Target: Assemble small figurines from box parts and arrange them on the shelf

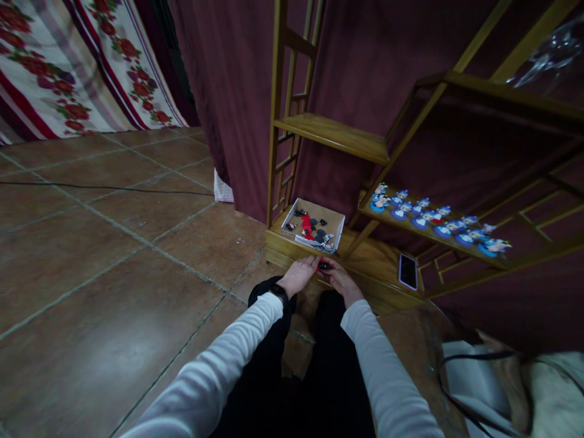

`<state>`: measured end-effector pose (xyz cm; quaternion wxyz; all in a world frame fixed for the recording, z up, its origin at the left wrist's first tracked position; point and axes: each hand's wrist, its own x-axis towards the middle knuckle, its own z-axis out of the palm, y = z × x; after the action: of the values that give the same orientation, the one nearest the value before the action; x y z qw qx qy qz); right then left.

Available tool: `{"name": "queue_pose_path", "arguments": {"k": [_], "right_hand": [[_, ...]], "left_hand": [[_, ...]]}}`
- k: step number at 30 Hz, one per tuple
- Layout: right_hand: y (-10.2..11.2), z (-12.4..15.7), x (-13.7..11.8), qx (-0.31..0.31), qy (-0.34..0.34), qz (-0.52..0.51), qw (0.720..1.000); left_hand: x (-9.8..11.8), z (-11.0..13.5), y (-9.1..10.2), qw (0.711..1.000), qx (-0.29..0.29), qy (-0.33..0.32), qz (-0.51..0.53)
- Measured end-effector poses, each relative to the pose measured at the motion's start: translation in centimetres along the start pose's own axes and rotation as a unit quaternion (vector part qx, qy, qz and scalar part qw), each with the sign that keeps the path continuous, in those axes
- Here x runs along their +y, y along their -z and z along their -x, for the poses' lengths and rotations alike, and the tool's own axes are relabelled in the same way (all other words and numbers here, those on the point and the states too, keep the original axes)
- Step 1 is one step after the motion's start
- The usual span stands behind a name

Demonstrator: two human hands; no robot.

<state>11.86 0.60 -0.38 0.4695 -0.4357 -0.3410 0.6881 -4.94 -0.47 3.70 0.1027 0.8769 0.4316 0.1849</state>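
Both hands meet just in front of a low wooden shelf. My left hand (300, 274) and my right hand (337, 278) are closed together around a small dark and red piece (323, 265), pinched between their fingertips. Right behind them an open cardboard box (334, 220) sits on the bottom shelf, holding several small red and black pieces (308, 227). On the shelf above and to the right stands a row of several small blue and white figures (433, 220). I wear white sleeves and a dark watch on the left wrist.
A phone (407, 271) lies flat on the bottom shelf, right of my hands. The wooden shelf frame (335, 136) stands against a maroon curtain. Brown floor tiles spread to the left, crossed by a thin cable (104, 188). Cloth and a cable (483, 377) lie at the lower right.
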Motion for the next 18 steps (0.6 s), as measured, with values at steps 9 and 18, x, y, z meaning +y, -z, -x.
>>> {"name": "queue_pose_path", "arguments": {"k": [9,18], "right_hand": [[-0.5,0.5,-0.4,-0.014,-0.011,-0.026,1.000],[-0.8,0.3,-0.5,-0.023,-0.018,-0.006,1.000]], "left_hand": [[-2.6,-1.3,-2.0,0.961,0.030,0.067,0.265],[-3.5,-2.2,-3.5,0.797,0.031,0.169,0.579]]}}
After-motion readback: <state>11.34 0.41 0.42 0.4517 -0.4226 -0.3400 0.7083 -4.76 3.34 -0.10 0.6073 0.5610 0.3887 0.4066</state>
